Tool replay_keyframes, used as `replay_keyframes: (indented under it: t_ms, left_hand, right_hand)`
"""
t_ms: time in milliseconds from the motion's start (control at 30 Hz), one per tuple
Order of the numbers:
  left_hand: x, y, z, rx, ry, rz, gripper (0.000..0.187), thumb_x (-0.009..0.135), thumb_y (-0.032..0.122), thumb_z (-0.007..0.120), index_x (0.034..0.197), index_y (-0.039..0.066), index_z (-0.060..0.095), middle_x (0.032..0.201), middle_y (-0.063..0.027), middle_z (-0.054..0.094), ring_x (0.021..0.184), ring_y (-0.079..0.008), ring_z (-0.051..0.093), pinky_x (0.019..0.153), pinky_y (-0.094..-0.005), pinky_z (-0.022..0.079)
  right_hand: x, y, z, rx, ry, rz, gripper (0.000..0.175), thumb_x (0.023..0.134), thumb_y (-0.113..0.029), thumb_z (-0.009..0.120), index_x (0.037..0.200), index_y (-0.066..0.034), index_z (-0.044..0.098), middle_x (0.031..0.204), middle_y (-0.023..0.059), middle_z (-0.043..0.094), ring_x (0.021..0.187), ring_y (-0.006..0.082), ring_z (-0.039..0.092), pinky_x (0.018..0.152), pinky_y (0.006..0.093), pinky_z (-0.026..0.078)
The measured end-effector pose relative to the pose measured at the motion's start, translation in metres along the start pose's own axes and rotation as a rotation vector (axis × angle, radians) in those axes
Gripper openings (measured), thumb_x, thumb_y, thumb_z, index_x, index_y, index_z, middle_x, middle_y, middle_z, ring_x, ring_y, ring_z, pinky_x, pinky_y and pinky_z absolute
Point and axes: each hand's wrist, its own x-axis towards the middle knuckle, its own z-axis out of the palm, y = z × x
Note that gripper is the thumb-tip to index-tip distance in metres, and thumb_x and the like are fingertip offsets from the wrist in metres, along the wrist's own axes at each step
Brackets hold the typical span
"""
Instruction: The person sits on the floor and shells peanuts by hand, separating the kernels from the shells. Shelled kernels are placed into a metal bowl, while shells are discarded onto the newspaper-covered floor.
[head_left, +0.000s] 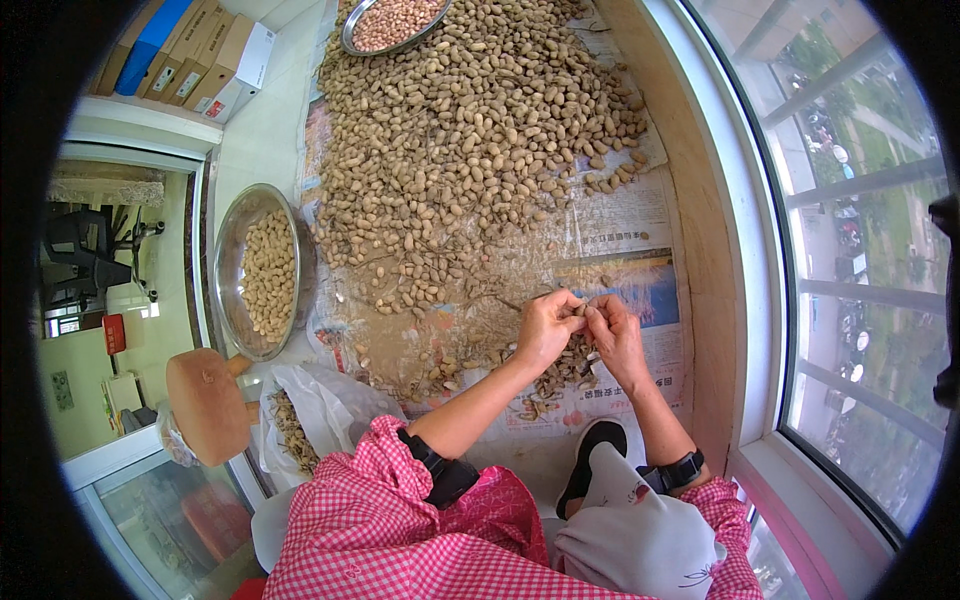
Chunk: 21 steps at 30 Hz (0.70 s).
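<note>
Both hands meet in front of me, low over the newspaper (626, 214). A small peanut (581, 309) is pinched between the fingertips of my left hand (546, 326) and my right hand (616, 330); the fingers partly cover it. Under the hands lies a small heap of broken peanut shells (559, 371). Farther away, a broad pile of unshelled peanuts (465, 135) spreads over the paper. At the pile's far edge sits a metal bowl (346, 41) of shelled pinkish kernels (394, 22).
Left of the paper stands a steel basin (227, 300) holding paler unshelled peanuts (268, 274). Nearer are a white plastic bag (326, 397) with dry scraps and a brown padded stool (208, 405). Cardboard boxes (187, 64) lie at upper left. A barred window (847, 195) runs along the right.
</note>
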Motion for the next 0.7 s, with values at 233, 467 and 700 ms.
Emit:
replay_keyframes:
  t_ms: [233, 467, 700]
  left_hand:
    - [0.004, 0.011, -0.002, -0.204, -0.038, -0.15, 0.008, 0.088, 0.004, 0.057, 0.088, -0.004, 0.06, 0.081, -0.0057, 0.064, 0.073, -0.0095, 0.061, 0.064, -0.026, 0.054]
    - [0.005, 0.014, -0.007, -0.151, -0.033, -0.193, 0.013, 0.088, 0.01, 0.058, 0.086, -0.003, 0.061, 0.078, -0.0061, 0.063, 0.069, -0.0107, 0.061, 0.061, -0.026, 0.054]
    - [0.003, 0.015, -0.002, -0.177, 0.027, -0.252, 0.011, 0.086, 0.007, 0.058, 0.086, -0.004, 0.062, 0.08, -0.0069, 0.064, 0.071, -0.0122, 0.062, 0.065, -0.0268, 0.054]
  right_hand:
    - [0.002, 0.0, -0.003, -0.099, 0.027, -0.073, 0.012, 0.089, -0.01, 0.054, 0.086, 0.001, 0.052, 0.06, 0.0121, 0.056, 0.052, 0.0137, 0.053, 0.049, 0.0289, 0.043]
    - [-0.001, -0.009, -0.002, -0.253, 0.003, -0.164, 0.013, 0.088, -0.012, 0.056, 0.089, -0.0002, 0.051, 0.07, 0.0203, 0.059, 0.063, 0.0344, 0.061, 0.056, 0.038, 0.047]
    - [0.0, -0.005, 0.002, -0.283, 0.015, -0.117, 0.012, 0.088, -0.012, 0.055, 0.09, -0.0007, 0.052, 0.068, 0.0203, 0.059, 0.062, 0.0357, 0.061, 0.055, 0.0387, 0.047]
